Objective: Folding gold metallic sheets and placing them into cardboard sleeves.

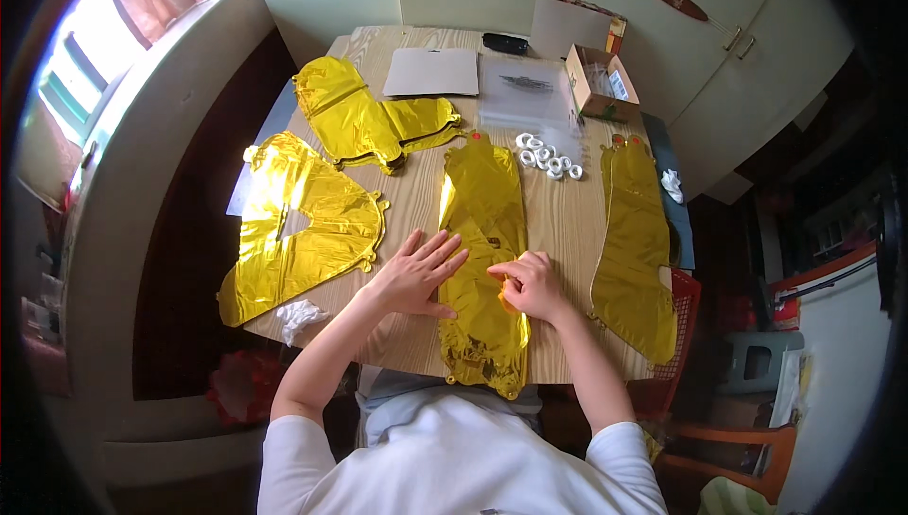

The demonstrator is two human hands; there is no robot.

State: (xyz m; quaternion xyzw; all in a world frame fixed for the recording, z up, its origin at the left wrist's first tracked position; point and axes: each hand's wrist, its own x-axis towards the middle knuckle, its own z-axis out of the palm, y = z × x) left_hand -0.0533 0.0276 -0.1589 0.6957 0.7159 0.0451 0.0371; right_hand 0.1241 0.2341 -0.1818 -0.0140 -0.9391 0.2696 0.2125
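A flat gold foil balloon [480, 189] lies lengthwise in front of me, its lower end reaching the table's near edge. My left hand [413, 277] rests open across its left edge, fingers spread. On the right side of the same balloon, my right hand [535, 286] is closed with its fingers curled. A small orange piece [508, 297] shows beneath those fingers; whether it is a separate thing or creased foil, I cannot make out. More flat gold foil balloons surround it: a curved one [326, 217] at left, another [345, 113] behind that, and a long one [632, 231] at right.
Several white rings [542, 153] sit beyond the middle balloon, near a clear plastic sheet [501, 104]. Farther back are a pale flat board [432, 72], a black pouch [505, 43] and an open cardboard box [593, 89]. Crumpled white tissue [301, 318] lies at the near left edge.
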